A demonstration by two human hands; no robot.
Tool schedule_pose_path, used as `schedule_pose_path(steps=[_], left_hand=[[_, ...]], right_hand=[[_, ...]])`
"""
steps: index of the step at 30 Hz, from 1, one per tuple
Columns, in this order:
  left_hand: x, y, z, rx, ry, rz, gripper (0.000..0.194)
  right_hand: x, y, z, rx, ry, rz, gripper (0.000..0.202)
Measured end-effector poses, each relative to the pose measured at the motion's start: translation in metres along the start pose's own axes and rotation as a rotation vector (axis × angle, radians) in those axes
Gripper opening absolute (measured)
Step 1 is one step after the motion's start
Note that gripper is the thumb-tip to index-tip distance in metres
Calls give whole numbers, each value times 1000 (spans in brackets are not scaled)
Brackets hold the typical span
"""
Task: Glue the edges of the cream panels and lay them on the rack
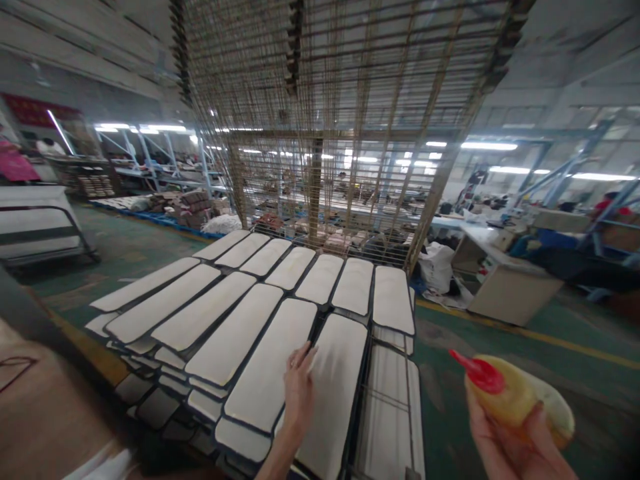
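Observation:
My right hand (505, 433) is wrapped round a squeeze bottle (530, 393) with a red nozzle and yellowish contents, held tilted, its tip pointing left. My left hand (300, 387) reaches over the rack, fingers stretched forward at the long edge of a white panel (335, 373) with a dark border. Whether the fingertips press on that edge or hover just over it is hard to make out. Beside this hand lies another white panel (273, 360), with several more in two rows and further layers underneath.
A tall wire-mesh rack frame (320, 180) rises behind the panels, its upper shelves tilted up. To the right stands a beige workbench (510, 280) beside a white sack (436, 267). A cart (40, 220) is at the left. Fabric bundles (190, 207) lie farther back on the green floor.

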State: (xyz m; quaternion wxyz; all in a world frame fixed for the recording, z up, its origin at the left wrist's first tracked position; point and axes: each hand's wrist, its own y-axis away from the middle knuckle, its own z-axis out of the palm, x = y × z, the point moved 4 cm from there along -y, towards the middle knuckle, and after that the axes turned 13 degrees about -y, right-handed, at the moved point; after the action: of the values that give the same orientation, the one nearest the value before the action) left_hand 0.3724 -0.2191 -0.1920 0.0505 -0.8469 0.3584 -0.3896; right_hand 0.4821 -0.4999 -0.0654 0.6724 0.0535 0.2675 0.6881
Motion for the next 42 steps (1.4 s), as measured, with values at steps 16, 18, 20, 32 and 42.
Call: schedule_pose_path(steps=[16,18,20,32,42], left_hand=[[-70,118,-13,-259,1037,-986,46],[-65,117,-11,-228,1089,-1017,45],[-65,121,-5,-217,1114,-1055,43],[-60,125,-7,-178,1159,-1100,30],[-62,129,1,-296,1134,-1068,37]], right_hand=[[17,23,11,-20,59,50,26],[15,19,8,-57,73,49,27],[12,15,6,-110,66,38,26],[21,22,11,-86,89,102,26],[22,20,13,-146,124,35,26]])
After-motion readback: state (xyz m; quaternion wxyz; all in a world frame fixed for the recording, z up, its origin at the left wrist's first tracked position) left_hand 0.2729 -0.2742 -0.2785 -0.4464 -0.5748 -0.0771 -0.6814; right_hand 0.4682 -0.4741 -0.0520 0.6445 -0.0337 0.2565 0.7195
